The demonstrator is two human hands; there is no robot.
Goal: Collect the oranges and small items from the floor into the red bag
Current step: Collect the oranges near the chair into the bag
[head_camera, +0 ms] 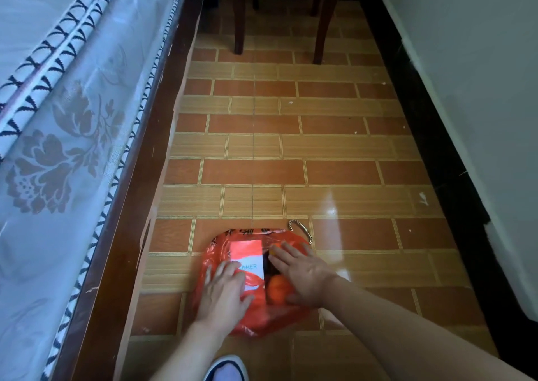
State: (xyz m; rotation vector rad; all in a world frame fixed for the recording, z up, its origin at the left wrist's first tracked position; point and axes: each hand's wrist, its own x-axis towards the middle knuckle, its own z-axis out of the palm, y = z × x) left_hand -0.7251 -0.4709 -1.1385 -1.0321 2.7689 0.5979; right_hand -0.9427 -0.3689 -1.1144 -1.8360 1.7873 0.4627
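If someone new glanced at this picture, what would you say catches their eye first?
The red bag on the tiled floor, low centre, with the left hand and right hand resting on it. Inside show a white box and an orange; a braided cord lies just behind the bag.

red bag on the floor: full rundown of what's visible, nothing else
The red bag is thin, translucent, glossy plastic, crumpled and lying flat on the tiled floor beside the bed frame. Dark printed marks run along its far edge. Through the film show a white box with blue lettering, a dark object beside it and an orange. The left hand and the right hand both rest flat on top with fingers spread. A braided cord lies at its far right corner.
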